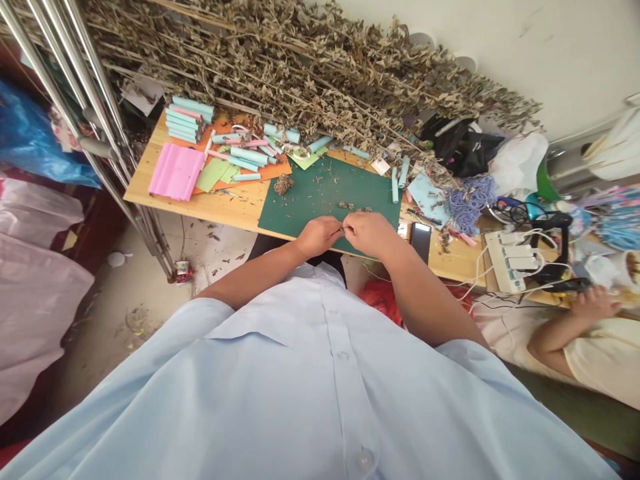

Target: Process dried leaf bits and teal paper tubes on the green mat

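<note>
Over the front edge of a green cutting mat (330, 193), my left hand (320, 236) and my right hand (369, 233) meet with their fingertips pinched together. A small dark piece shows between them, too small to name. Crumbled dry plant bits (353, 207) lie on the mat just beyond my hands. A brown clump (283, 185) rests at the mat's left side. Paper rolls in blue and pink (249, 157) are heaped behind it, next to a pink sheet stack (176, 171).
Dried leafy stalks (300, 67) cover the back of the wooden table (225, 212). On the right are a phone (421, 241), purple cord (470, 203) and a power strip (505, 262). Metal poles (95, 127) stand left. Another person's arm (560, 340) is at the far right.
</note>
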Demonstrator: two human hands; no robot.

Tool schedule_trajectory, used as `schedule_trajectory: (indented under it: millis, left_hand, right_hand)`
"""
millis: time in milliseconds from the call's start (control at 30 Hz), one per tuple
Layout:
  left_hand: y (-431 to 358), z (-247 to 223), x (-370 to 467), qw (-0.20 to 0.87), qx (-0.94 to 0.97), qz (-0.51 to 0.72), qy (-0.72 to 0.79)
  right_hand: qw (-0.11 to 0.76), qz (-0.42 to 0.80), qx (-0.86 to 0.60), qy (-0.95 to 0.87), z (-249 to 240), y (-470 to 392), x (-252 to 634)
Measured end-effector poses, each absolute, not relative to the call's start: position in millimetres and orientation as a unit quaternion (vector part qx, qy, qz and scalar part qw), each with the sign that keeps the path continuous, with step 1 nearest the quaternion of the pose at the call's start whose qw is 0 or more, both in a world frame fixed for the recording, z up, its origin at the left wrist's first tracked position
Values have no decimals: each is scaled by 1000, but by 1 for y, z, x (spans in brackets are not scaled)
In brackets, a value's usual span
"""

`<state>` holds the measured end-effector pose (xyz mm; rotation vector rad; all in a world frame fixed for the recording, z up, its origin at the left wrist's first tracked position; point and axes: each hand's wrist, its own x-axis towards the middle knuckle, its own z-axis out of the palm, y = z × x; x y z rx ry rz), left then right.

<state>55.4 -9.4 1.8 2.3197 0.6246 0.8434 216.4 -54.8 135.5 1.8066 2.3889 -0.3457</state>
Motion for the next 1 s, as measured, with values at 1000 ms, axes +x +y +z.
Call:
schedule_trajectory:
  millis: [1000]
  left_hand:
    - [-9,6,55,306,865,314,245]
  right_hand:
    - [-120,-131,638,749,104,-74,231]
